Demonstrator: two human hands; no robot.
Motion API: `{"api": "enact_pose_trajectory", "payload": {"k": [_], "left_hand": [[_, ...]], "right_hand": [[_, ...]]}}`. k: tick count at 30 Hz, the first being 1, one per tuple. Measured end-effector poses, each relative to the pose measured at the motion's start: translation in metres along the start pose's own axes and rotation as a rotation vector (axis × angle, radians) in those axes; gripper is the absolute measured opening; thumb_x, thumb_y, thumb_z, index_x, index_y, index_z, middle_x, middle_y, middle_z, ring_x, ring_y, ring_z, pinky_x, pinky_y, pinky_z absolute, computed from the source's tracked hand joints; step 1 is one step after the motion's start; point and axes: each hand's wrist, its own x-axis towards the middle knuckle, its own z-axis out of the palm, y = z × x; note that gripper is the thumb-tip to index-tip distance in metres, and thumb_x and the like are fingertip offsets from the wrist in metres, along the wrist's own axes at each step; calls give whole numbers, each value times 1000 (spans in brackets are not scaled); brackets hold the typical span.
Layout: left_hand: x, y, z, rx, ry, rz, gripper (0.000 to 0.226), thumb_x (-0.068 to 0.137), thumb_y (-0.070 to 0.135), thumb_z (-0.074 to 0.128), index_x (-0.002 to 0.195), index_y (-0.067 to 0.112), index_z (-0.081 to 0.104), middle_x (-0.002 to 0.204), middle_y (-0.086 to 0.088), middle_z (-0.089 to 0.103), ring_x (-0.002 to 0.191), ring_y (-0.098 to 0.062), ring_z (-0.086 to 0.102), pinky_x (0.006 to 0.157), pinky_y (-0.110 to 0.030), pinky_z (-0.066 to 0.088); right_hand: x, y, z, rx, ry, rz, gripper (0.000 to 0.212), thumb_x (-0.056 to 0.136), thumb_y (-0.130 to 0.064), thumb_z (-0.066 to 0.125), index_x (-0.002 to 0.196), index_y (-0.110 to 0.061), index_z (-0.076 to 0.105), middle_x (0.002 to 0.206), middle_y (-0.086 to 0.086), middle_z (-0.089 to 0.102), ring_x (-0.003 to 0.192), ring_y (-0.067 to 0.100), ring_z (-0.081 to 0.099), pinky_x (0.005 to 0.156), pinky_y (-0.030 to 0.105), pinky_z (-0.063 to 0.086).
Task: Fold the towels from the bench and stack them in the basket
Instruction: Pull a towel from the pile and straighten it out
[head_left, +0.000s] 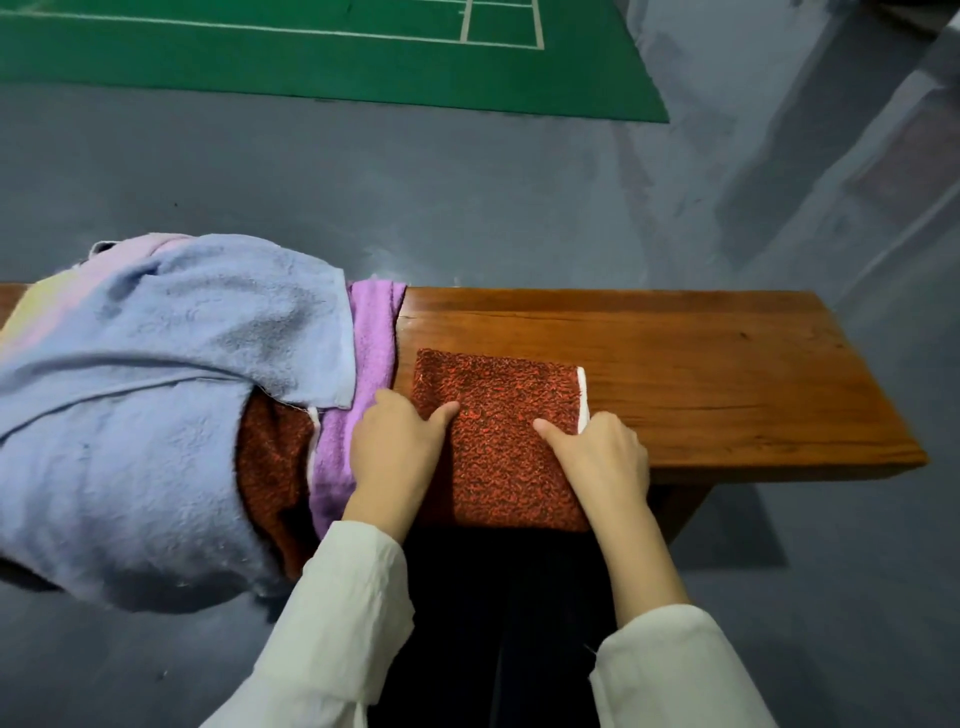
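The bench (727, 374) runs left to right. A blue towel (156, 389) is heaped over its left half, with a purple towel (371, 332) and a dark red one (270, 467) showing beneath it. Just right of the purple towel lies the folded red towel (498, 415). Its long axis seems to run across the bench, with the near end over the front edge and the white hem to the right. The left hand (397, 447) grips its left side and the right hand (602, 457) its right side. Both thumbs lie on top, and the fingers curl over the edges.
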Motion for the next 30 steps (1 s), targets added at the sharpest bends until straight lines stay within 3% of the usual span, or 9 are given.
{"api": "enact_pose_trajectory", "payload": {"k": [5, 10, 16, 20, 25, 30], "left_hand": [[3, -3, -4, 11, -107, 79, 63, 88, 64, 44, 106, 8, 65, 109, -18, 67, 105, -34, 61, 82, -37, 46], [-6, -11, -12, -387, -118, 132, 47, 96, 50, 42, 114, 12, 62, 116, -12, 66, 111, -27, 59, 90, -32, 42], [-25, 7, -26, -532, -20, 263, 41, 100, 35, 42, 123, 5, 57, 114, -7, 65, 108, -22, 57, 78, -20, 31], [-48, 40, -29, -556, -33, 399, 27, 100, 27, 43, 111, 9, 60, 99, 4, 56, 94, -13, 50, 71, -19, 27], [-88, 92, -12, -573, -183, 565, 19, 100, 30, 44, 99, 15, 56, 88, 11, 59, 90, -14, 54, 69, -25, 30], [-145, 152, 12, -543, -342, 750, 24, 100, 34, 43, 105, 15, 58, 102, 1, 64, 94, -15, 55, 70, -25, 30]], "right_hand": [[-2, 1, 3, 11, -25, -202, 43, 92, -52, 50, 103, -12, 63, 104, 9, 67, 99, 31, 61, 73, 33, 43], [-13, 2, 2, 424, -24, -284, 30, 96, -41, 49, 106, -13, 50, 96, 4, 62, 90, 25, 60, 76, 36, 47], [-27, 12, -18, 590, 78, -321, 20, 98, -34, 48, 105, -16, 44, 84, -7, 55, 77, 15, 56, 68, 32, 42], [-39, 39, -47, 643, 195, -289, 17, 97, -33, 50, 101, -18, 45, 82, -10, 53, 73, 3, 51, 59, 20, 38], [-66, 97, -92, 658, 370, -177, 20, 95, -37, 52, 97, -18, 46, 82, -3, 57, 72, 12, 52, 63, 32, 37], [-99, 172, -135, 635, 557, -12, 24, 97, -39, 46, 93, -15, 46, 88, 11, 60, 87, 32, 56, 70, 35, 37]]}}
